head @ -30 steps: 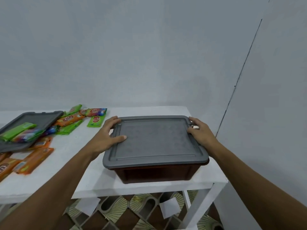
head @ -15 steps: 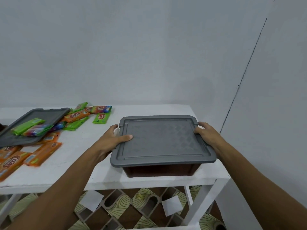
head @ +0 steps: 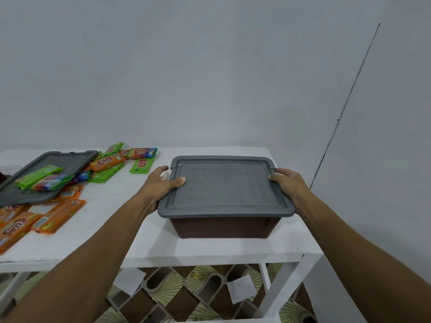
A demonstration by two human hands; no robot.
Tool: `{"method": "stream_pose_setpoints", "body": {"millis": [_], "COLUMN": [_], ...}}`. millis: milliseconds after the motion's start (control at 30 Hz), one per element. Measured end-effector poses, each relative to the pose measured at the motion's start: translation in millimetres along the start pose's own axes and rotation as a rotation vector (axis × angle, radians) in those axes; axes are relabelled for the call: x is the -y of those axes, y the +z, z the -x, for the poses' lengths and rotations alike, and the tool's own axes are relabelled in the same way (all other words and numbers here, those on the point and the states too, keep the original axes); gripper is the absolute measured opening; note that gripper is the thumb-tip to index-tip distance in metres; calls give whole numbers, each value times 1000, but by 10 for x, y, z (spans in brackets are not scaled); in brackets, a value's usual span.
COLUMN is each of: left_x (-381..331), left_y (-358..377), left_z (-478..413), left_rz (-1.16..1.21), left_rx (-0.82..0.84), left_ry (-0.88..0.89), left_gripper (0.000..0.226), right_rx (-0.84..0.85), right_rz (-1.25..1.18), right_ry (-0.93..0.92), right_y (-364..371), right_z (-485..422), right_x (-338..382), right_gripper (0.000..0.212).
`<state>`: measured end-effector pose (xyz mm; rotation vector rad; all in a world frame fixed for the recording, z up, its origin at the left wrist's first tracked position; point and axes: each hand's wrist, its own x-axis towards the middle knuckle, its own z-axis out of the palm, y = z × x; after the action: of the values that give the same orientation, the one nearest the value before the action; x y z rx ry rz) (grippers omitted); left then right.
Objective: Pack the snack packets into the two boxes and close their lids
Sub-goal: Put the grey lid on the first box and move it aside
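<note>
A dark brown box (head: 224, 227) stands at the right end of the white table (head: 210, 251), covered by a grey lid (head: 224, 185). My left hand (head: 161, 183) grips the lid's left edge, thumb lying on top. My right hand (head: 288, 183) grips the right edge, fingers curled over the rim. A second grey lid (head: 67, 159) lies tilted at the far left with a green packet (head: 38, 176) and a multicoloured packet (head: 52, 183) on it. Several orange and green snack packets (head: 107, 163) lie loose around it.
Orange packets (head: 58, 215) lie near the table's front left edge. A grey wall stands close behind and to the right of the table. Below the table, patterned floor tiles (head: 177, 290) and two white paper scraps show.
Both hands have slid along the lid's side edges and now curl over them. The view has shifted, so the box sits more to the right and farther off.
</note>
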<state>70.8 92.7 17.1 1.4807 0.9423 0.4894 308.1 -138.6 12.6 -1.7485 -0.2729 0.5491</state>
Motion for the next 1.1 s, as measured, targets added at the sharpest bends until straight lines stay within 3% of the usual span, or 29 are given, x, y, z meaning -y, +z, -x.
{"method": "stream_pose_setpoints", "body": {"millis": [167, 233, 300, 367, 433, 533, 633, 800, 967, 1100], "left_x": [-211, -206, -163, -128, -125, -144, -178, -220, -131, -75], "left_y": [151, 157, 153, 130, 77, -15, -54, 68, 71, 143], "left_z": [-145, -149, -139, -137, -151, -201, -260, -316, -262, -156], "left_rz": [-316, -434, -470, -390, -165, 42, 8, -41, 10, -39], "left_rx": [-204, -282, -303, -260, -174, -40, 9, -37, -73, -29], "left_ry": [46, 132, 217, 237, 157, 6, -78, -38, 10, 50], "left_gripper": [85, 71, 53, 36, 22, 5, 33, 25, 34, 44], "right_rx": [-64, -103, -141, -122, -79, -3, 63, 34, -61, 42], "right_rz": [297, 312, 208, -82, -338, -393, -395, -287, -73, -59], "right_ry": [-112, -113, -107, -26, 73, 108, 120, 85, -10, -24], "right_y": [24, 16, -2, -36, -90, -149, -138, -14, 8, 23], "right_z": [-197, -177, -126, -60, -52, -87, -81, -169, -154, -100], "right_x": [111, 107, 44, 11, -16, -41, -32, 113, 103, -39], "right_gripper": [57, 59, 48, 34, 24, 9, 7, 37, 36, 54]}}
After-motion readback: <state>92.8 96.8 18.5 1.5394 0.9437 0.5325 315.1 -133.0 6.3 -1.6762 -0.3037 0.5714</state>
